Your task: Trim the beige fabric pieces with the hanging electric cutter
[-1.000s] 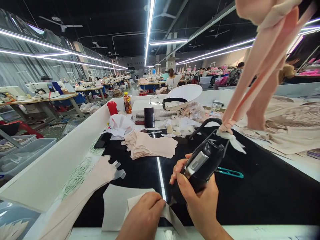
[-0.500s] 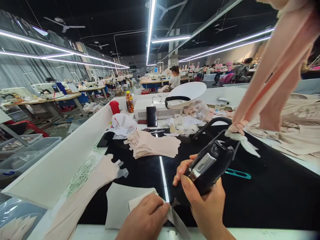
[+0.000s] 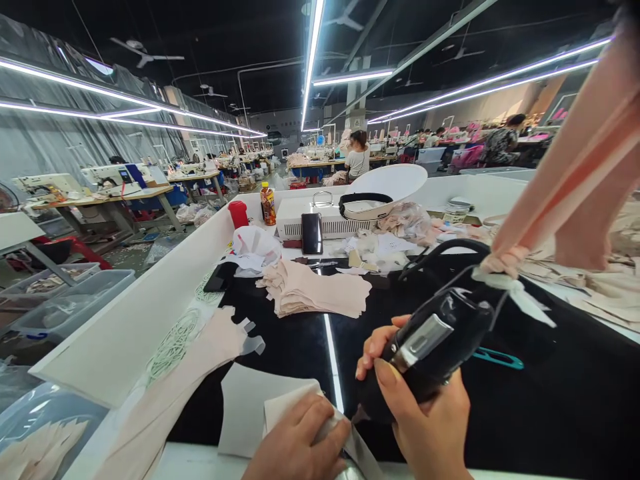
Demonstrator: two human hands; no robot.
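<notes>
A wide black worktable (image 3: 550, 413) is seen across the lower half of the view, bounded on its left and far sides by a raised white wall (image 3: 125, 327). From the upper right a bundle of pink fabric straps (image 3: 575, 180) is hung over the table, its lower end knotted with a white strip just above the rear of a black hand tool (image 3: 440, 337). On the left a long beige fabric panel (image 3: 195, 367) is laid along the white wall, and further back a stack of beige cut pieces (image 3: 315, 290) is piled near the middle. At the near edge a pale cut piece (image 3: 250, 407) is spread flat on the black surface, with a narrow grey strip (image 3: 363, 457) lying at its right end. The black hand tool is gripped by the right hand (image 3: 430, 427), the fingers wrapped round its body and the thumb laid along its side. The tool is tilted, with its nose pointed down toward the grey strip, though contact cannot be made out. The left hand (image 3: 300, 447) is closed over the right end of the pale cut piece, with the fingertips curled and pressed onto it just beside the tool's nose. Teal snips (image 3: 500, 359) are seen on the table behind the tool. At the far end 1 white box-shaped machine (image 3: 290, 223) is set, with 1 dark phone (image 3: 312, 233) propped against it and 1 red cup (image 3: 239, 213) and 1 bottle (image 3: 269, 203) stood to its left.
</notes>
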